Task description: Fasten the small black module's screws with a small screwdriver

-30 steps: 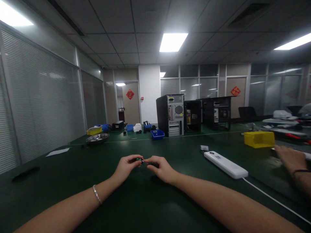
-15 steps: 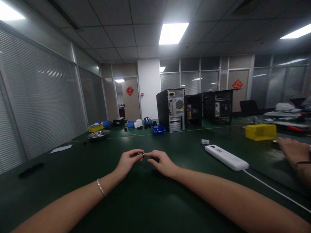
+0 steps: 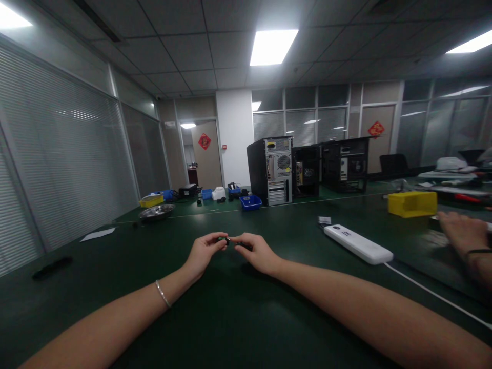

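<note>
Above the dark green table (image 3: pixel 215 323), my left hand (image 3: pixel 203 252) pinches a small green and dark part (image 3: pixel 223 239) between thumb and fingers. My right hand (image 3: pixel 257 253) is closed on a small dark object (image 3: pixel 245 246), too small to name. Its index fingertip reaches the end of the green part, so the two hands almost meet. A silvery bracelet circles my left wrist.
A white power strip (image 3: pixel 357 244) with a cable lies to the right. Near the right edge are a yellow bin (image 3: pixel 412 204) and another person's hand (image 3: pixel 463 233). Computer cases (image 3: pixel 279 171), a blue tray (image 3: pixel 250 202) and a metal dish (image 3: pixel 157 212) stand farther back.
The view has tilted down slightly, moving the background up a little. My right thumb has come nearer its fingers around the dark object. My left hand keeps its pinch.
</note>
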### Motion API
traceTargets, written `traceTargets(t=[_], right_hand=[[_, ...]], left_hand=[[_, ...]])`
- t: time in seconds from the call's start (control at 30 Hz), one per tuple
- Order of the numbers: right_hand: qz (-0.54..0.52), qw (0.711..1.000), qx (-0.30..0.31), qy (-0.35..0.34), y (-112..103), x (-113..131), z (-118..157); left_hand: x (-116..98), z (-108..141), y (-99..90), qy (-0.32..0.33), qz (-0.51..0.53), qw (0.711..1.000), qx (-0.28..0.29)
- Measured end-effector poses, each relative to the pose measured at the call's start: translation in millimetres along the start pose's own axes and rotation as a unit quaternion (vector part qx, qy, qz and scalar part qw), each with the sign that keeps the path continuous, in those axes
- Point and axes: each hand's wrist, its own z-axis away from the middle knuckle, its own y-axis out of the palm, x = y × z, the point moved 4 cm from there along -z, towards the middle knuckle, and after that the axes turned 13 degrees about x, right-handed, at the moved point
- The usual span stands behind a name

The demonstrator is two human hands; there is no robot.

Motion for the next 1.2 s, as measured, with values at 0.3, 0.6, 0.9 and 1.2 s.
traceTargets(t=[0.3, 0.6, 0.9, 1.2], right_hand=[[0.019, 1.000, 0.011, -0.021, -2.8, 1.5, 4.6], [0.001, 1.000, 0.005, -0.023, 1.2, -3.0, 1.1], [-0.011, 1.000, 0.007, -0.004, -2.0, -0.9, 2.8], [-0.030, 1.000, -0.002, -0.006, -6.2, 1.5, 5.5]], left_hand=[[-3.3, 1.3, -1.7, -0.002, -0.008, 0.999, 0.038], [3.1, 1.0, 1.5, -0.023, 0.033, 0.999, 0.035], [-4.2, 1.2, -0.9, -0.032, -0.009, 0.997, 0.074], [-30.0, 14.8, 17.8, -0.011, -0.194, 0.956, 0.218]])
